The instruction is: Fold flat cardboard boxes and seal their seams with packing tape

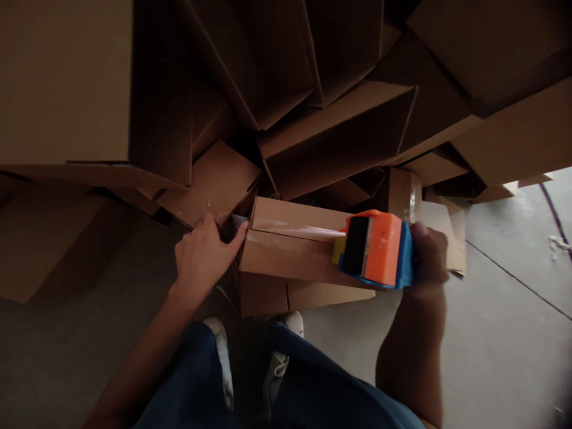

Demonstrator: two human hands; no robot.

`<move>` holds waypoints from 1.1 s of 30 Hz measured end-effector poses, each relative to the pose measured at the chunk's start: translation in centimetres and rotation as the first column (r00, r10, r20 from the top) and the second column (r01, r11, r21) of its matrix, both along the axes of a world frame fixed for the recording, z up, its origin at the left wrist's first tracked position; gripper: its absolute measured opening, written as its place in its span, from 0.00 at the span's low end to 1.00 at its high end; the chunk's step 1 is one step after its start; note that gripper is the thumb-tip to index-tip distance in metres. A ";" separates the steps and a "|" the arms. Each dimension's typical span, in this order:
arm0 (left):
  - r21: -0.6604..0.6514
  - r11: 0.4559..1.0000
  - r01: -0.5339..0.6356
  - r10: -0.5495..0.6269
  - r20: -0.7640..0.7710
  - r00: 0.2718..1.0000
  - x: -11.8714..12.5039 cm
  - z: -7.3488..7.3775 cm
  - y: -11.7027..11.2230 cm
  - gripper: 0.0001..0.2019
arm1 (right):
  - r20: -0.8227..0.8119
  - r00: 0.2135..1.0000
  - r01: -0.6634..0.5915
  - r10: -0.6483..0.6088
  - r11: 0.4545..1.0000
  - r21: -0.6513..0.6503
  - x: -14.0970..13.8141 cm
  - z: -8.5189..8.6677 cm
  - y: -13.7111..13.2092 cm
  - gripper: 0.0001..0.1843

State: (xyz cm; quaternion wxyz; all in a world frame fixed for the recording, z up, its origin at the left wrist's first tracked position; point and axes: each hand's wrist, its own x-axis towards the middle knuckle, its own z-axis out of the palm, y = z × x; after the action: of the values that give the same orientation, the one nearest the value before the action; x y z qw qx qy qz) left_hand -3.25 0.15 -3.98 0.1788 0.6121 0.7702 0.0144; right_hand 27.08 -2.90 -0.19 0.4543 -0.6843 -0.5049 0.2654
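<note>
A narrow closed cardboard box (286, 253) lies in front of me, on top of another cardboard piece. Clear packing tape (308, 230) runs along the seam of its upper face. My right hand (429, 259) is closed round the handle of an orange and blue tape dispenser (382, 250), which sits against the right part of that face. At the box's left end is my left hand (201, 253), fingers curled and thumb pressed on the corner. A crumpled bit of clear film (238, 221) shows beside the thumb; the left fingertips are partly hidden.
Open cardboard boxes (339, 137) are piled up beyond the work. A large box (67, 83) juts in at upper left, and more boxes (527, 131) stand at right. My shoes (221, 351) are on the grey concrete floor (500, 333) just below the box.
</note>
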 end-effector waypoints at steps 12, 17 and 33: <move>-0.014 1.000 -0.008 0.008 0.003 1.000 0.0 0.2 0.1 0.29 | 0.009 1.000 -0.004 0.004 1.000 0.001 0.0 -0.1 -0.1 0.28; -0.028 1.000 -0.004 0.004 -0.009 1.000 0.0 0.5 0.2 0.29 | -0.044 0.997 0.059 -0.056 0.997 0.055 -0.3 0.3 0.1 0.32; -0.023 1.000 -0.004 0.003 -0.029 1.000 -0.1 0.3 0.1 0.32 | -0.046 0.997 0.068 -0.066 0.997 0.039 -0.3 0.1 0.0 0.28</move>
State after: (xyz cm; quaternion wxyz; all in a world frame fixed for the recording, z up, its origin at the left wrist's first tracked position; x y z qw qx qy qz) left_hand -3.32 0.28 -3.71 0.1745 0.6090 0.7738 -0.0032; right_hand 26.75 -2.92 -0.10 0.4881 -0.6853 -0.4767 0.2549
